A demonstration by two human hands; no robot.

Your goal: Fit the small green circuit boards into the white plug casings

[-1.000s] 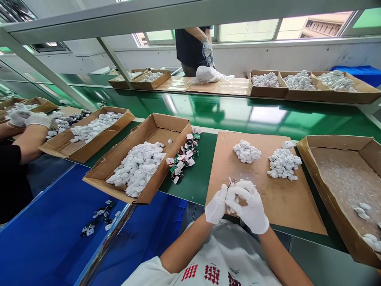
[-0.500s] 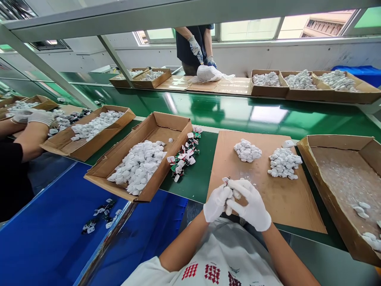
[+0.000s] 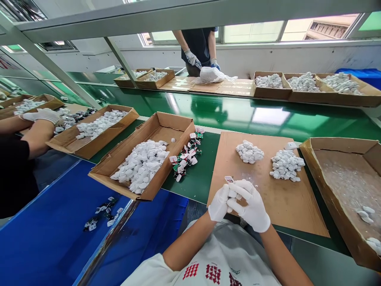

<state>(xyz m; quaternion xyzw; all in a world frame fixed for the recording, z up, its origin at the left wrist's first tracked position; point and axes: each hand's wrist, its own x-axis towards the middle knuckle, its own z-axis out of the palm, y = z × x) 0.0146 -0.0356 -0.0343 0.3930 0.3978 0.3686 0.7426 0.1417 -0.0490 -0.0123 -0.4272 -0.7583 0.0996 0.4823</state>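
Note:
Just above the front edge of a brown cardboard sheet [image 3: 226,149], my white-gloved hands meet, fingers closed. My left hand [image 3: 219,204] and my right hand [image 3: 252,206] both grip a small white plastic piece [image 3: 229,179], whose square end with a dark mark sticks out above the fingertips. The rest of it is hidden by the gloves. Beyond the hands, the sheet bears a pile of small white pieces [image 3: 249,152] and a larger pile of white pieces [image 3: 286,165]. To the left lies a heap of green circuit boards with white tabs [image 3: 186,155].
A cardboard tray [image 3: 175,121] of white pieces stands left; another tray [image 3: 354,143] with a few pieces stands right. Boards lie in a blue bin [image 3: 59,210] below. A co-worker's gloved hands [image 3: 41,115] work at far left; another person [image 3: 199,47] stands across the green conveyor [image 3: 208,109].
The white end of the held piece shows flatter and clearer above my fingertips. My hands stay together, with the left slightly further right. The view has shifted slightly.

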